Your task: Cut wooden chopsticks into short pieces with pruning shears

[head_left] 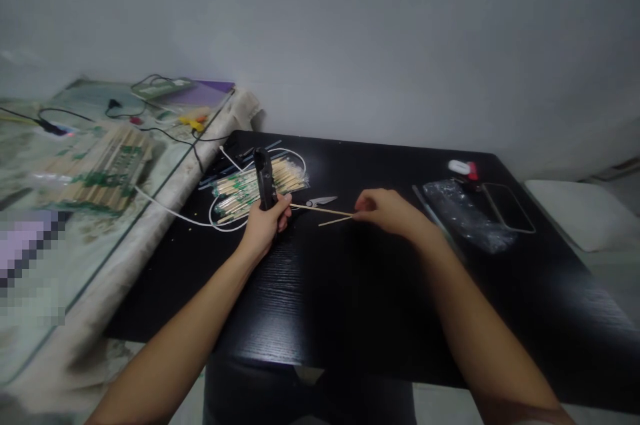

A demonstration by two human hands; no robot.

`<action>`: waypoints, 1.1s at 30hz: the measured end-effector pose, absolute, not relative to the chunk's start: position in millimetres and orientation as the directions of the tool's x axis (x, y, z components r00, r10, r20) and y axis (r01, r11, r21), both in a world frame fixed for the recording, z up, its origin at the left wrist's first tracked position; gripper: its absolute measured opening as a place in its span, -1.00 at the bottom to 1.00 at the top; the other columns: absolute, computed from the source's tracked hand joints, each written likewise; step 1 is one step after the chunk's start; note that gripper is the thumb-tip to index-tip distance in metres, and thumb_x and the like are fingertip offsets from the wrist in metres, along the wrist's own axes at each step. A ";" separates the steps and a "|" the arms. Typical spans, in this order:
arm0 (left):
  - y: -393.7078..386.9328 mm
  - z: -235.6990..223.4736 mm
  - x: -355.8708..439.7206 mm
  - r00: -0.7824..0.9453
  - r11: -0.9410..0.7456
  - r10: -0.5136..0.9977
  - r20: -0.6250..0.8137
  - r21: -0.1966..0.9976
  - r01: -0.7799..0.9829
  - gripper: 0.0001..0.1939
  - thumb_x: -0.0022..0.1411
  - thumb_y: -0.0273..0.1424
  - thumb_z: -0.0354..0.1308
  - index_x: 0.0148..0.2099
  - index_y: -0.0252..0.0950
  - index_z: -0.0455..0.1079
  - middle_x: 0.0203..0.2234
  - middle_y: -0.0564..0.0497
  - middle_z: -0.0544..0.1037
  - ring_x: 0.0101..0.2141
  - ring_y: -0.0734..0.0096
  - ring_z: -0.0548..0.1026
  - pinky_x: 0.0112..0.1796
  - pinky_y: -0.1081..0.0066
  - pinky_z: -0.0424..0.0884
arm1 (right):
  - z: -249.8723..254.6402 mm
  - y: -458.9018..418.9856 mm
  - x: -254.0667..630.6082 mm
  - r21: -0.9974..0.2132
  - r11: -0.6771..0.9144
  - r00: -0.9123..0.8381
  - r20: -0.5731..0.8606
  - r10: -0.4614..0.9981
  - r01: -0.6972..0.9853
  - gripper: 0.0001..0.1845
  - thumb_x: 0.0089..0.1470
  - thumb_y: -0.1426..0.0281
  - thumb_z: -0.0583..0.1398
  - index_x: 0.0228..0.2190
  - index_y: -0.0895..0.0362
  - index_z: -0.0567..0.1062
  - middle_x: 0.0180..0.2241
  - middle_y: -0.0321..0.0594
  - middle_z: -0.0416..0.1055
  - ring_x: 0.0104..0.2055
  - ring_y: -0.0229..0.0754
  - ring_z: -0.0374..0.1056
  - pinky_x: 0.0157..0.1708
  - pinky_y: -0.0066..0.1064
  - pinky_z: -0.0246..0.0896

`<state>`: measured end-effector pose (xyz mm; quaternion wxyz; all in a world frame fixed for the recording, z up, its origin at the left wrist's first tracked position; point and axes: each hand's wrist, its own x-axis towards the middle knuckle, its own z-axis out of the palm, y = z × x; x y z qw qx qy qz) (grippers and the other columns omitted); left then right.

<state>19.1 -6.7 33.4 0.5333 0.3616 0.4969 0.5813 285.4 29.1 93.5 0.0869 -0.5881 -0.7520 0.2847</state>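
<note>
My left hand (265,225) is closed around a black hand tool (264,175) that stands upright; its exact kind cannot be made out. From beside the left thumb a thin wooden stick (323,210) runs across to my right hand (383,208), where fingertips pinch its other end. A second, shorter-looking stick (334,221) points back from the same pinch at a slight angle. Behind the left hand lie clear packs of wooden sticks (290,175) with green print. Small scissors (321,201) rest on the black table (350,305) just beyond the long stick.
Around the packs loops a white cable (190,218). Crumpled clear plastic (465,215), a phone (509,208) and a white and red item (463,168) lie at the right. On the covered table at left sit more stick packs (100,168) and black cables (175,138).
</note>
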 end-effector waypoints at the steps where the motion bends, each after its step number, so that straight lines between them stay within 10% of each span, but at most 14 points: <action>1: -6.9 33.1 19.3 -0.169 0.063 0.980 -0.107 0.967 -0.249 -0.63 0.09 -0.18 0.42 -0.36 -0.30 0.34 -0.61 0.14 0.42 -0.71 0.67 0.20 -0.68 0.56 0.09 | 90.5 28.0 281.5 -0.515 0.192 -0.338 -0.206 0.918 0.835 -0.90 0.04 0.43 0.37 -0.33 0.11 0.59 -0.31 -0.21 0.58 -0.27 -0.15 0.47 -0.26 -0.38 0.25; 18: -6.3 31.6 17.9 -0.123 0.021 0.991 -0.048 0.977 -0.214 -0.67 0.07 -0.23 0.43 -0.32 -0.30 0.39 -0.59 0.16 0.43 -0.66 0.65 0.26 -0.61 0.53 0.14 | 53.1 16.8 247.9 -0.223 0.519 -0.563 -0.262 0.784 0.825 -0.80 0.24 0.61 0.09 -0.22 0.19 0.50 -0.15 0.04 0.51 -0.15 -0.05 0.42 -0.22 -0.35 0.14; 25: -3.3 59.8 26.4 -0.151 -0.037 0.988 0.012 0.986 -0.165 -0.65 0.03 -0.18 0.42 -0.31 -0.29 0.40 -0.54 0.11 0.48 -0.64 0.60 0.28 -0.56 0.49 0.17 | 88.5 6.3 248.5 -0.489 0.413 -0.550 -0.176 0.816 0.769 -0.81 0.36 0.49 0.00 -0.26 0.13 0.38 -0.20 -0.04 0.48 -0.28 -0.14 0.40 -0.29 -0.38 0.16; 33: 10.6 131.2 46.9 -0.030 -0.275 0.951 0.306 0.889 0.366 -0.74 0.13 -0.20 0.35 -0.34 -0.27 0.44 -0.55 0.09 0.47 -0.52 0.47 0.38 -0.43 0.45 0.27 | 106.3 1.0 253.9 -0.714 0.473 -0.578 0.116 0.808 0.517 -0.84 0.30 0.52 0.01 -0.29 0.09 0.35 -0.31 -0.22 0.48 -0.31 -0.19 0.37 -0.24 -0.38 0.19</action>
